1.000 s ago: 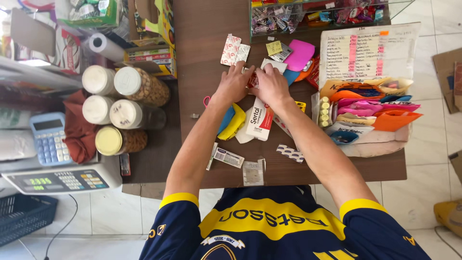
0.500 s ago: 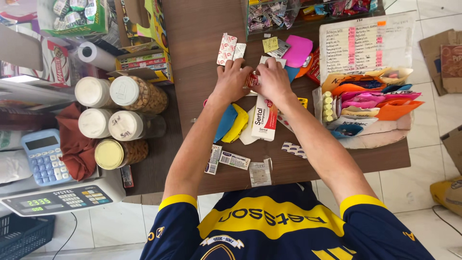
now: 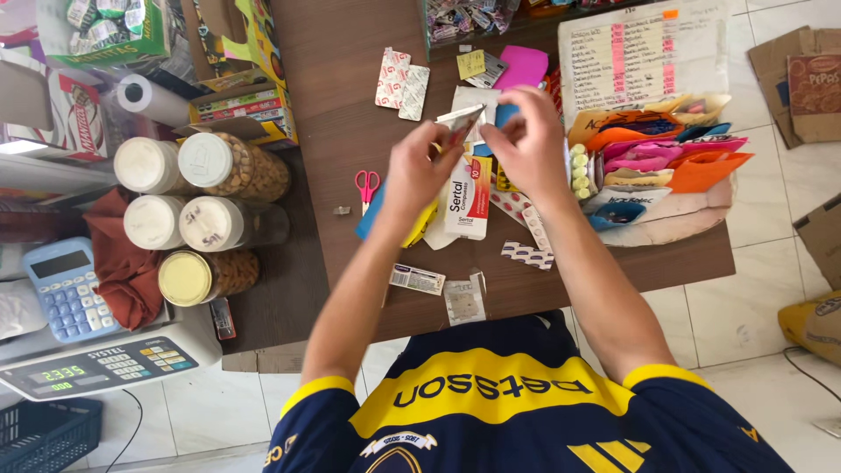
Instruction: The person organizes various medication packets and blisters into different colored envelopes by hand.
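Both my hands are raised over the middle of a brown wooden counter [image 3: 342, 79]. My left hand [image 3: 419, 165] pinches a thin silvery blister strip [image 3: 462, 120] at its lower end. My right hand [image 3: 527, 140] is closed beside it, fingers near the strip's upper end and a blue item; whether it grips the strip I cannot tell. Under my hands lie a white and red medicine box [image 3: 469, 198], a yellow and a blue sachet [image 3: 412, 229], and loose pill strips [image 3: 527, 255]. Small red scissors [image 3: 367, 187] lie to the left.
Several lidded jars [image 3: 206, 197] of dry goods stand at left, with a blue calculator [image 3: 64, 289] and a weighing scale [image 3: 105, 363]. A basket of coloured packets [image 3: 657, 162] sits at right under a handwritten sheet [image 3: 644, 52]. Blister cards [image 3: 401, 81] lie farther back. Cardboard lies on the tiled floor [image 3: 815, 83].
My hands have lifted off the counter and drawn slightly apart, bringing the silvery strip up between them. The medicine box and scissors underneath have come into view.
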